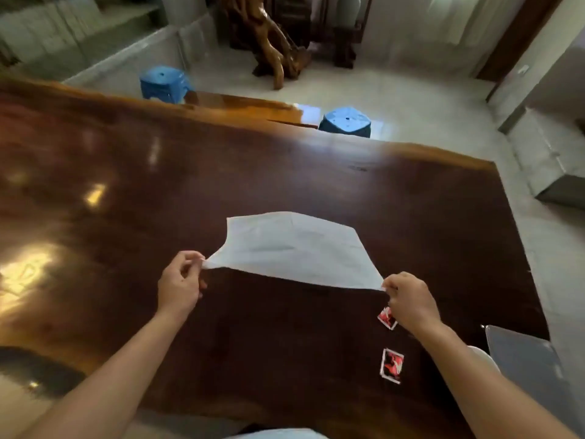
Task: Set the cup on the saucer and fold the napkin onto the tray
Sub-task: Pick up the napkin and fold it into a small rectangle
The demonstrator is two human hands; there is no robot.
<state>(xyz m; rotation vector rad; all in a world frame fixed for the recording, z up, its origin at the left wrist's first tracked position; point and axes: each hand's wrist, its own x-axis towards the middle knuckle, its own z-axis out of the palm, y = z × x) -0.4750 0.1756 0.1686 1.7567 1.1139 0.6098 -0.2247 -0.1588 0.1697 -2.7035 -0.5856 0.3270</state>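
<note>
A white napkin (pixel 294 248) is spread out over the dark wooden table (pixel 285 172), its far part lying flat and its near edge lifted. My left hand (pixel 180 283) pinches the napkin's near left corner. My right hand (pixel 410 301) pinches the near right corner, so the near edge is stretched between both hands. A grey tray (pixel 522 369) shows at the table's right front corner, partly behind my right forearm. A white rounded thing (pixel 484 354) peeks out beside the tray; I cannot tell whether it is the cup or the saucer.
Two small red-and-white square markers (pixel 392 365) (pixel 386 318) lie on the table near my right wrist. Two blue stools (pixel 164 82) (pixel 345 122) stand beyond the table's far edge. A carved wooden root piece (pixel 272 42) stands on the pale floor behind them.
</note>
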